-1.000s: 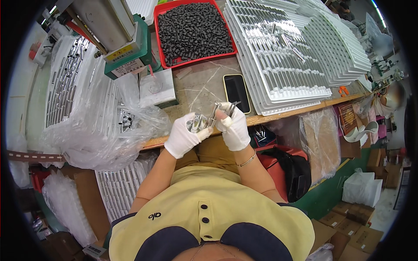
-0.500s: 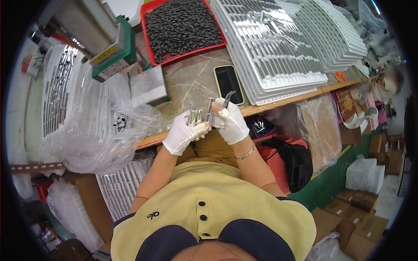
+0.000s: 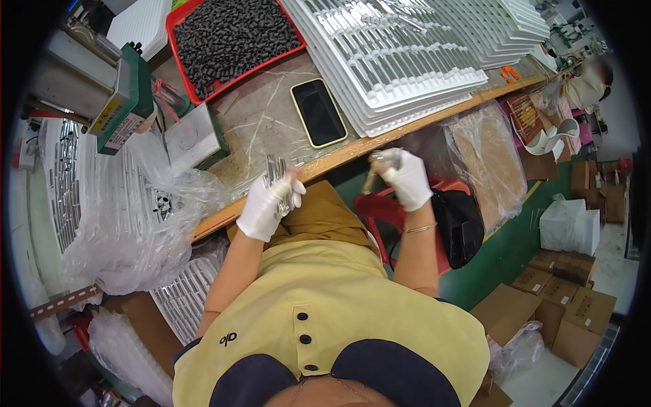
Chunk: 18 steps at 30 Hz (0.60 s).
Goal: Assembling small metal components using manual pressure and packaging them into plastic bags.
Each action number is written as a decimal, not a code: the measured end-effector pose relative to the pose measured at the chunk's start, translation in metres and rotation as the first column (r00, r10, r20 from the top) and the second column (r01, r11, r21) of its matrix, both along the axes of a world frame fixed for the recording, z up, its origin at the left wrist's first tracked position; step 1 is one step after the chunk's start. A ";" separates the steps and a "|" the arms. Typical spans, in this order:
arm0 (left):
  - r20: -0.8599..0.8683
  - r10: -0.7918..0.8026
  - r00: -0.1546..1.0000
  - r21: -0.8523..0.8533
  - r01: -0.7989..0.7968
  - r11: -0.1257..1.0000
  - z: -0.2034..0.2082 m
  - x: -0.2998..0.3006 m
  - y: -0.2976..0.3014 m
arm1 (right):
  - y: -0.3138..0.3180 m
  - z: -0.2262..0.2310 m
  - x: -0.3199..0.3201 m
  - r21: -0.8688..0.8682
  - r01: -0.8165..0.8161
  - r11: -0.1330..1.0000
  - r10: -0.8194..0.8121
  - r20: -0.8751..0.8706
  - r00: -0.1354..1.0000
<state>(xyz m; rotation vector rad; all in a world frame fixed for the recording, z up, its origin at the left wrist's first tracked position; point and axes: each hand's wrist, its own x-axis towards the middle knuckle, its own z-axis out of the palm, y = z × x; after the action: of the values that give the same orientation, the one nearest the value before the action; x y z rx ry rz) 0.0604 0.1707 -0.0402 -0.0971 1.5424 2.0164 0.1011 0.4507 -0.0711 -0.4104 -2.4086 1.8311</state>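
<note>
My left hand (image 3: 263, 207), in a white glove with bare fingertips, is closed around a bundle of slim shiny metal tubes (image 3: 275, 169) that point up and away from me, near the bench edge. Off to the right, past that edge, my right hand (image 3: 409, 182) wears a matching glove. Its fingers are closed on a short metal tube (image 3: 369, 183), which hangs down from the fingertips and is blurred. A greyish curved piece (image 3: 385, 160) shows at the same fingers, too smeared to name.
A black-screened phone (image 3: 319, 114) lies on the bench. Behind it stand a red tray (image 3: 196, 93) of small black sleeves and stacked white trays (image 3: 380, 108) holding metal tubes. At left are a green-based press (image 3: 135, 102) and plastic-wrapped trays (image 3: 129, 230). A red stool (image 3: 380, 207) stands below.
My hands have moved apart: the right went right, away from the bundle, with a tube in its fingers; the left shifted left with its bundle. The whole view has turned a little.
</note>
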 end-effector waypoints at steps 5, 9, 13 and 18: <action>0.378 -0.115 0.919 0.542 -0.119 0.832 -0.015 -0.009 -0.004 | 0.078 -0.080 0.003 0.536 0.109 0.837 -0.270 0.233 0.934; 0.486 -0.222 0.845 0.607 -0.144 0.781 -0.020 0.010 -0.004 | 0.082 -0.084 0.004 0.654 0.070 0.754 -0.321 0.274 0.907; 0.455 -0.219 0.863 0.374 0.038 0.927 -0.014 0.060 -0.012 | 0.073 -0.075 0.008 0.572 -0.137 0.809 -0.186 0.470 0.863; 0.093 -0.363 0.927 0.029 0.362 0.932 -0.003 0.094 -0.040 | 0.039 -0.032 0.008 0.305 -0.416 0.857 0.161 0.608 0.777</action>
<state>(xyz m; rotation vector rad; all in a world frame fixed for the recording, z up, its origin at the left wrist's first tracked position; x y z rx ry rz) 0.1546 0.1307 -0.0432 0.0884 1.3726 1.7018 0.1095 0.4893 -0.1029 -0.6281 -3.3590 1.3125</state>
